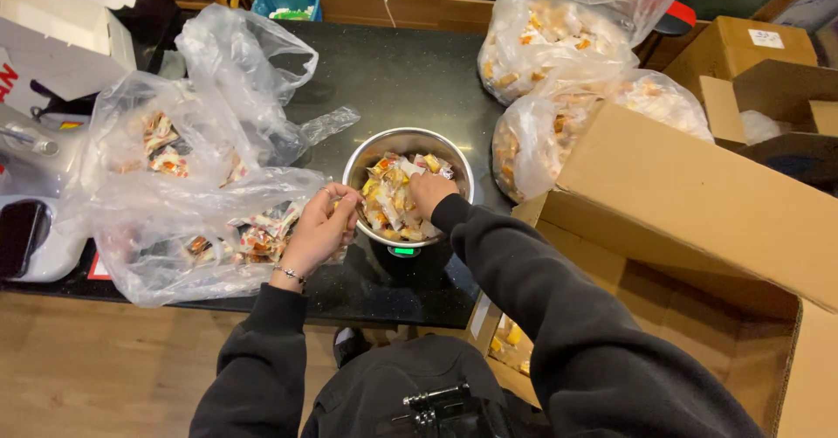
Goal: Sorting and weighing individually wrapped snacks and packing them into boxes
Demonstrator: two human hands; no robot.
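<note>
A steel bowl [362, 163] full of small wrapped candies [393, 198] sits on a scale with a green display [403, 251] on the black counter. My right hand [429, 192] is pushed into the candies, fingers curled among them. My left hand [321, 228] hovers at the bowl's left rim, fingers bent around what looks like a candy. It is right beside a clear plastic bag [175, 220] holding more wrapped candies.
Two full clear bags of candies [550, 36] [541, 141] lie at the back right. A large open cardboard box [690, 228] stands right of me, smaller boxes [768, 80] beyond. A white appliance [35, 193] sits at the left. The black counter [393, 80] ends near my body.
</note>
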